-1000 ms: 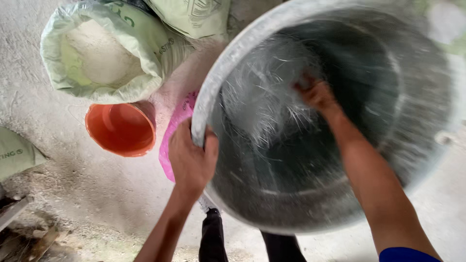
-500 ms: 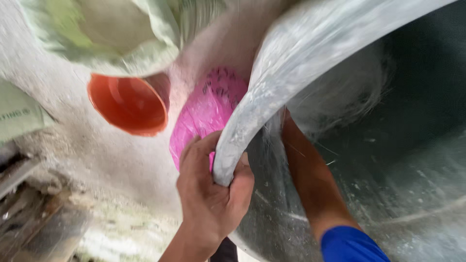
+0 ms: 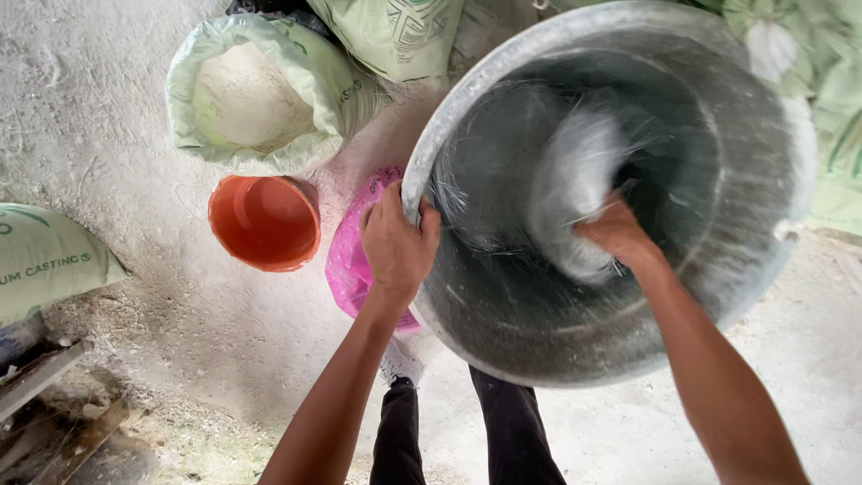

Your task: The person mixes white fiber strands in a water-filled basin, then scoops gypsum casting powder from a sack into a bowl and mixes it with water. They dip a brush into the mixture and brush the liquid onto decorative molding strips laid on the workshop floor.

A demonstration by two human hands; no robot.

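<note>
A large grey metal tub (image 3: pixel 763 216) is tilted toward me, its inside dusted white. My left hand (image 3: pixel 397 242) grips its near left rim. My right hand (image 3: pixel 618 235) is inside the tub, shut on a wad of pale glassy fibres (image 3: pixel 575 180) pressed against the tub's inner wall. Loose strands spread across the wall to the left of the wad.
An orange bucket (image 3: pixel 263 222) stands on the dusty floor left of the tub, with a pink plastic bag (image 3: pixel 352 256) beside it. An open pale green sack of white powder (image 3: pixel 251 94) sits behind. More green sacks (image 3: pixel 45 260) lie at the left and top. My dark trouser legs (image 3: pixel 467 431) show below.
The view has pulled back and steadied. My right hand has shifted across the tub's inside with the fibre wad, from upper left toward the middle. My left hand keeps its hold on the rim.
</note>
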